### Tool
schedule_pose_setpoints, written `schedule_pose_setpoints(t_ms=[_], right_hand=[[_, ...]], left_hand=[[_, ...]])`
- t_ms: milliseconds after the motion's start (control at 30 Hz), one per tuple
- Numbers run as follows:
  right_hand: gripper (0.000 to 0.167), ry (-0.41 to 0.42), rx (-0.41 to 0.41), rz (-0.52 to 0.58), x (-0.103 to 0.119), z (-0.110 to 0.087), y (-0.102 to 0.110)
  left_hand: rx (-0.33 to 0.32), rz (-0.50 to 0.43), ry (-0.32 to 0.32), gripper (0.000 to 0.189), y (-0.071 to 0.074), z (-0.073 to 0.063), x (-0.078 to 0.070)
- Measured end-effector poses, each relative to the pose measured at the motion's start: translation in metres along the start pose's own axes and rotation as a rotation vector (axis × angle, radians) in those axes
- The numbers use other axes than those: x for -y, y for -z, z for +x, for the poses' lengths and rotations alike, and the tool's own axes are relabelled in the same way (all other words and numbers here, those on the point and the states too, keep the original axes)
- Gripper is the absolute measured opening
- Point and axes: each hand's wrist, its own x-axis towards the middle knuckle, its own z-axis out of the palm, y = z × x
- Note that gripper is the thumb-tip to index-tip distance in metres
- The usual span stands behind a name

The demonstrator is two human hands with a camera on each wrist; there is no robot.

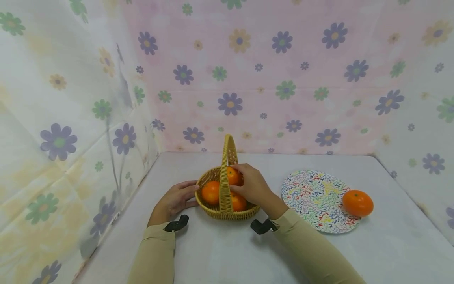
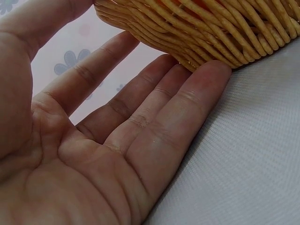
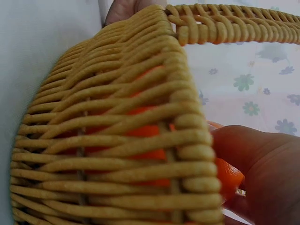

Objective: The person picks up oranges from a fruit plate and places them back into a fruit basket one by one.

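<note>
A yellow woven basket with a tall arched handle stands on the table and has several oranges in it. My left hand touches the basket's left side, its fingers fairly straight against the wicker in the left wrist view. Over the basket's right half, my right hand holds an orange between thumb and fingers, just right of the handle. Other oranges lie below it, one at the left and one at the front. The right wrist view shows my thumb by an orange, partly hidden behind the weave.
To the right lies a round, multicoloured speckled mat or plate. Another orange rests at its right edge. Flower-patterned cloth walls enclose the white table at the back and both sides.
</note>
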Motion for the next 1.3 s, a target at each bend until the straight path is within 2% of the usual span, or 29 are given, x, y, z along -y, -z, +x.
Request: schedule_pose_setpoints(t_ms=[267,667,933,1300], right_hand=[[0.067,-0.022,0.006,-0.063,0.003,0.001,-0.003],[0.068,-0.094,0.036,-0.091,0.007,0.005,-0.006],[0.070,-0.092,0.027,-0.099,0.008,0.006,-0.009],[0.068,-0.124,0.025,-0.166,0.008,0.010,-0.015]], left_hand=[[-0.004,0.001,-0.007,0.062,0.000,0.002,0.001],[-0.008,-0.016,0.000,0.063,0.003,0.006,0.003],[0.016,-0.002,-0.017,0.063,0.003,0.005,0.003],[0.025,-0.016,-0.019,0.061,0.002,0.005,0.002]])
